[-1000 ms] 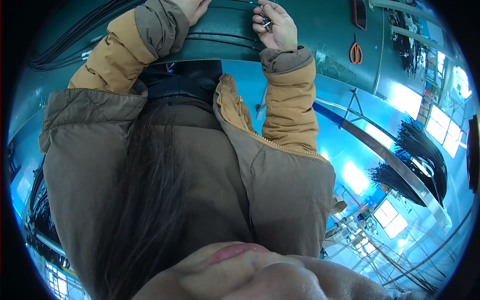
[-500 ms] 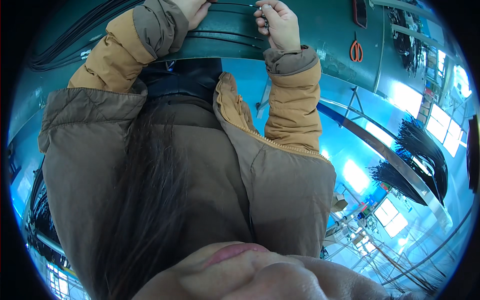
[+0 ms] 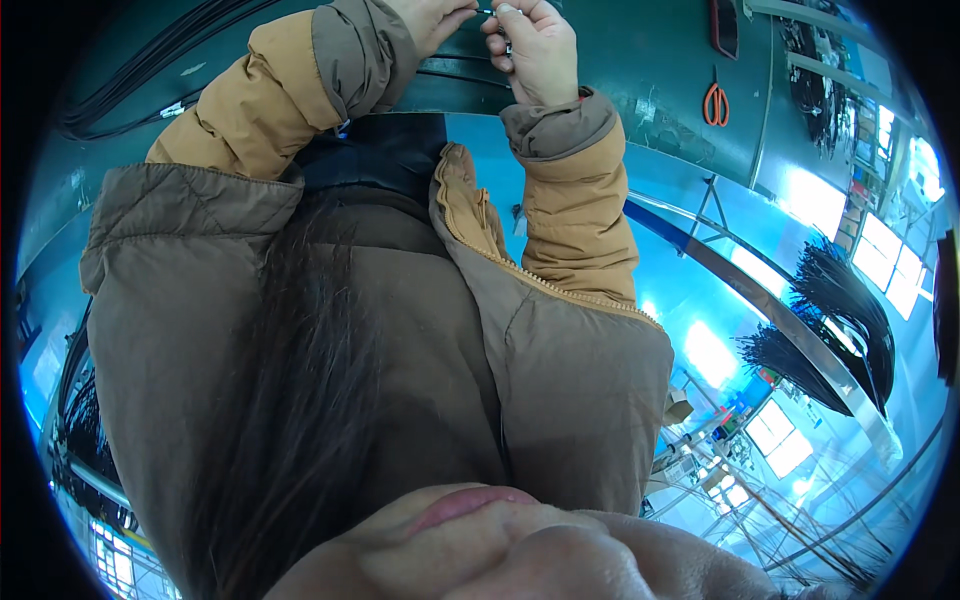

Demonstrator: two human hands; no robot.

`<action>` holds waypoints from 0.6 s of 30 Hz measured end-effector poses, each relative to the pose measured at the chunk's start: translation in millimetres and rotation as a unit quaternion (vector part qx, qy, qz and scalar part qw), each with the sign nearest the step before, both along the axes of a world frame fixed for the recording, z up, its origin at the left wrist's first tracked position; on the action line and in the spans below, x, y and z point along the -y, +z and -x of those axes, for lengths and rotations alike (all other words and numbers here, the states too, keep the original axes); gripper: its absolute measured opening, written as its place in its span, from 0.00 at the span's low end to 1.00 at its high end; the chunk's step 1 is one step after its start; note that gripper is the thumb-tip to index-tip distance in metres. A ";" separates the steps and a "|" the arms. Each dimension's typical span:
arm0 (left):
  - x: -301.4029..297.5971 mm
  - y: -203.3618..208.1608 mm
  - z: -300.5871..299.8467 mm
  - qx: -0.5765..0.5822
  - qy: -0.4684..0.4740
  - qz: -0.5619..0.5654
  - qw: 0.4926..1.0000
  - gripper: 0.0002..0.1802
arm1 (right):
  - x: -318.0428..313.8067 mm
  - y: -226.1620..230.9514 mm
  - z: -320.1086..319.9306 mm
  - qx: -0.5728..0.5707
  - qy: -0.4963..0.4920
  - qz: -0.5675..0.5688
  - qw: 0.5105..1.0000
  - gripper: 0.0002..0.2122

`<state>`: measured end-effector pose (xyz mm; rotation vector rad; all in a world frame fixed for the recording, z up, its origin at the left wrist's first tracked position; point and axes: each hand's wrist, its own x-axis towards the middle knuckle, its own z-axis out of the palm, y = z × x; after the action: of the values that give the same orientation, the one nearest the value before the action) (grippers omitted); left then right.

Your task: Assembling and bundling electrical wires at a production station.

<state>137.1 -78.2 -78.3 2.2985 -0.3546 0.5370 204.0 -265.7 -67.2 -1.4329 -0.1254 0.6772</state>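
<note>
Two hands nearly meet: the right hand [image 3: 543,52] pinches one end of a black cable [image 3: 484,12], small metal pieces [image 3: 508,47] under its curled fingers. Just left of it, the left hand [image 3: 425,22] pinches the same cable. Further left, black strands [image 3: 150,65] lie on the green bench [image 3: 650,60]; right of the right hand, orange-handled scissors [image 3: 715,90].

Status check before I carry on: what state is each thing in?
Left hand: closed on the black cable
Right hand: curled around small metal parts
Black cable: short stretch showing between the hands
Metal parts: partly hidden by fingers
Scissors: lying flat, apparently shut
Red-rimmed device: lying flat; on or off unclear
Left cable bundle: loose, curved
Jacket: front unzipped
</note>
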 end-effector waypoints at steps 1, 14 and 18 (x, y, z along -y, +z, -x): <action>-0.6 -0.9 0.2 0.000 0.001 0.000 1.000 0.03 | -1.3 -1.0 0.7 0.000 0.001 0.000 1.000 0.06; 6.7 22.9 2.7 0.041 0.032 0.089 0.995 0.04 | 0.0 0.5 -0.6 -0.075 0.008 -0.117 0.990 0.08; 4.0 15.2 0.5 0.055 0.046 0.081 0.994 0.03 | 4.9 5.4 -1.2 -0.189 0.003 -0.184 0.965 0.12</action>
<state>136.6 -82.2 -63.1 2.1421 -0.2487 0.7155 205.2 -270.6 -61.8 -0.9307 0.0430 0.8707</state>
